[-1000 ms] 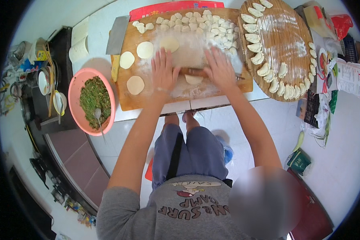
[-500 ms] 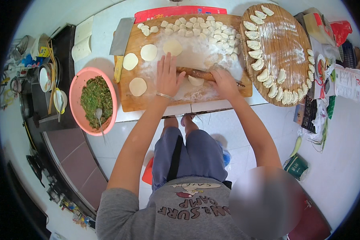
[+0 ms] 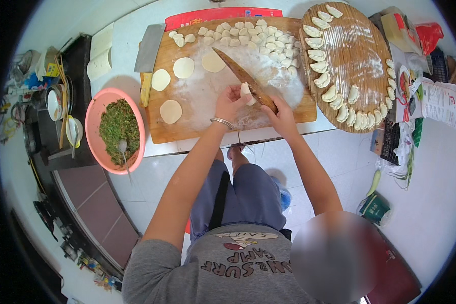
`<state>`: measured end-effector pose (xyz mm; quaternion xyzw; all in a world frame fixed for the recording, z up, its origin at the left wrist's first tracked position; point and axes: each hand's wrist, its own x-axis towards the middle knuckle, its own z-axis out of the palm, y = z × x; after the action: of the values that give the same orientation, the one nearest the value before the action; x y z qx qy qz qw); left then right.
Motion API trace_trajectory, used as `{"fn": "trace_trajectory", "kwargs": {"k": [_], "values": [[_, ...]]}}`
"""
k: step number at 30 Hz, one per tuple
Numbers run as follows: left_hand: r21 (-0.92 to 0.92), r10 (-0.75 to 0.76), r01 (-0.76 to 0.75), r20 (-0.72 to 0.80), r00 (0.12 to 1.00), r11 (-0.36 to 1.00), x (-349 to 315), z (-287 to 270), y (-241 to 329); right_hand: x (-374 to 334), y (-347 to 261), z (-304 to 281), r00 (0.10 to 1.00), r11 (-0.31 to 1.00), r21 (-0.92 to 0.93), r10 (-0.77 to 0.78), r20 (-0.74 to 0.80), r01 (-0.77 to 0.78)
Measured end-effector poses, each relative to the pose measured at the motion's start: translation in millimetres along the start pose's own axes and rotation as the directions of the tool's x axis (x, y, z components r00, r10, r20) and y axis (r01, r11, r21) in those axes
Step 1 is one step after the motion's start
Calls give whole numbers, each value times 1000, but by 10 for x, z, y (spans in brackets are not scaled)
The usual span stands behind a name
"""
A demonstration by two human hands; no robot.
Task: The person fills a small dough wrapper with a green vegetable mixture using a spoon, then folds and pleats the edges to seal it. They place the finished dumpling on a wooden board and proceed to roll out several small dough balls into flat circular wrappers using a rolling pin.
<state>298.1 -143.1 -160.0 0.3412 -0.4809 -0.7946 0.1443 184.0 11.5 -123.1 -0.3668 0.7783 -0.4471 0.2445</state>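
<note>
My right hand [image 3: 280,118] grips the near end of a tapered wooden rolling pin [image 3: 238,71], which slants up to the left, its far tip off the board. Pinched in my left hand [image 3: 230,103] is a small dough wrapper [image 3: 245,89], raised on edge beside the pin. Both hands are over the near middle of a floured wooden board [image 3: 197,129]. Several rolled round wrappers [image 3: 184,68] lie on its left side. Small dough pieces [image 3: 248,31] are spread along the far edge and far right corner.
A pink basin [image 3: 141,133] of green filling with a spoon stands left of the board. A cleaver [image 3: 150,48] rests at the board's far left edge. Right of it, a round wooden board [image 3: 357,55] carries folded dumplings along its rim. A red sheet [image 3: 223,17] lies behind.
The rolling pin has swung from lying nearly level under both hands to a raised slant in my right hand. My left hand has left the pin and picked up the small wrapper.
</note>
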Motion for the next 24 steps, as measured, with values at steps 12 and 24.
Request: {"fn": "trace_trajectory", "kwargs": {"k": [12,24], "values": [[799,91,7,-78,993,602,63,-344,98,-309,73,-51,913,919,122,389,-124,-375],[903,135,-402,422,897,-153,-270,-291,-2,-420,81,-122,927,935,73,353,-126,-346]]}}
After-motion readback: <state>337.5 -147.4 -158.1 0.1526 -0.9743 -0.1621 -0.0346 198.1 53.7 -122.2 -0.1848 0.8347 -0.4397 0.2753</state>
